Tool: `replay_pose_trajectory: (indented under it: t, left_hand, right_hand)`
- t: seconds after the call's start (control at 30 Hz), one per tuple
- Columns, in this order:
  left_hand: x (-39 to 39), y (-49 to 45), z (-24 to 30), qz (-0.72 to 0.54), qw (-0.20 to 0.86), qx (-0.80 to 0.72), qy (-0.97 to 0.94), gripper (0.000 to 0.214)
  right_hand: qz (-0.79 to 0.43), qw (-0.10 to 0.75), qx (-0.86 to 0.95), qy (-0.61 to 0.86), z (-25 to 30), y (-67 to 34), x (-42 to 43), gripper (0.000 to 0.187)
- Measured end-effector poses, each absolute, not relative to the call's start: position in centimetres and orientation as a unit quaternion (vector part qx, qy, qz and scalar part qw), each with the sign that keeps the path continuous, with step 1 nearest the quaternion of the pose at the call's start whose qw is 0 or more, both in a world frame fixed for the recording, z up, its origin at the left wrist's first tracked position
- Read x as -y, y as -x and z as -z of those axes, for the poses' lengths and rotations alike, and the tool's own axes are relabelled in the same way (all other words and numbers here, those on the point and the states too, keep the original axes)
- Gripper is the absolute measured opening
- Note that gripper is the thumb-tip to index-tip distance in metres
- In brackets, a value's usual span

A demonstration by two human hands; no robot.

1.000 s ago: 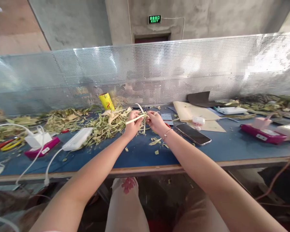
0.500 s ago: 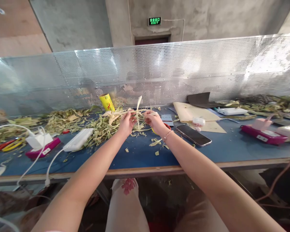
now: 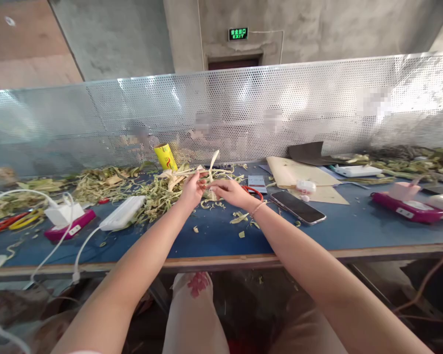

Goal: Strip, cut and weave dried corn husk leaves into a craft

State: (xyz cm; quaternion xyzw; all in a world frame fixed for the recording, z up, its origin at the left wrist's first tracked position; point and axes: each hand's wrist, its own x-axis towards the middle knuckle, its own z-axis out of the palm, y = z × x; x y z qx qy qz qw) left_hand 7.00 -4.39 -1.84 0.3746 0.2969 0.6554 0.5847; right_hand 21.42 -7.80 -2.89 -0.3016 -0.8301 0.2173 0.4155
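Observation:
My left hand [image 3: 192, 189] is closed in a pinch on a pale dried plant stalk, just above the blue tabletop. A whitish leaf-like strip [image 3: 214, 158] sticks up beyond the fingertips. My right hand [image 3: 232, 192] is brought up beside the left, its fingers pressed together close to the left fingertips; what they pinch is too small to make out. A heap of dried greenish-yellow plant strips [image 3: 158, 199] lies behind and left of my hands. Red-handled scissors [image 3: 254, 191] lie partly hidden behind my right wrist.
A phone [image 3: 298, 206] and beige paper [image 3: 295, 172] lie to the right. On the left are a white power bank [image 3: 121, 212], a purple power strip [image 3: 70, 225] and cables. A yellow can [image 3: 165, 156] leans before the perforated metal screen [image 3: 236, 113].
My right hand has moved left and slightly down, closing the gap to my left hand. The stalk's crossing strips are now more hidden by my fingers. The view has shifted slightly.

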Motion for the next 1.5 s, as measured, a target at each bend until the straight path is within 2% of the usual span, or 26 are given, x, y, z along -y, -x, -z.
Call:
replay_pose_trajectory:
  t: [0.13, 0.33, 0.5, 0.6, 0.67, 0.83, 1.0, 1.17, 1.5]
  left_hand:
    - [4.6, -7.0, 1.8, -0.647, 0.596, -0.297, -0.371, 0.012]
    - [4.6, -7.1, 2.1, -0.625, 0.612, -0.284, -0.393, 0.01]
    - [4.4, -7.4, 2.7, -0.602, 0.592, -0.303, -0.441, 0.011]
    - [4.5, -7.6, 3.0, -0.583, 0.584, -0.304, -0.477, 0.013]
    - [4.7, -7.7, 3.1, -0.561, 0.585, -0.309, -0.497, 0.013]
    - [4.9, -7.7, 3.0, -0.502, 0.602, -0.308, -0.54, 0.016]
    - [5.0, -7.5, 3.1, -0.499, 0.6, -0.29, -0.554, 0.019]
    - [4.8, -7.4, 3.1, -0.525, 0.59, -0.284, -0.544, 0.019]
    - [5.3, -7.8, 2.8, -0.543, 0.592, -0.277, -0.528, 0.02]
  right_hand:
    - [-0.139, 0.472, 0.795, 0.354, 2.8, -21.7, 7.4, 0.032]
    - [-0.005, 0.55, 0.737, 0.392, 3.6, -21.9, 5.6, 0.022]
    - [0.094, 0.52, 0.735, 0.424, 3.5, -21.9, 6.1, 0.028]
    - [0.121, 0.485, 0.741, 0.448, 3.2, -21.8, 6.7, 0.021]
    - [0.114, 0.484, 0.735, 0.461, 3.1, -21.8, 6.8, 0.019]
    - [0.046, 0.522, 0.684, 0.508, 2.8, -22.3, 6.3, 0.028]
    - [-0.093, 0.474, 0.696, 0.531, 2.6, -22.8, 6.1, 0.036]
    - [-0.217, 0.476, 0.713, 0.466, 2.8, -22.7, 6.0, 0.035]
    - [-0.197, 0.491, 0.733, 0.428, 2.9, -22.2, 5.9, 0.028]
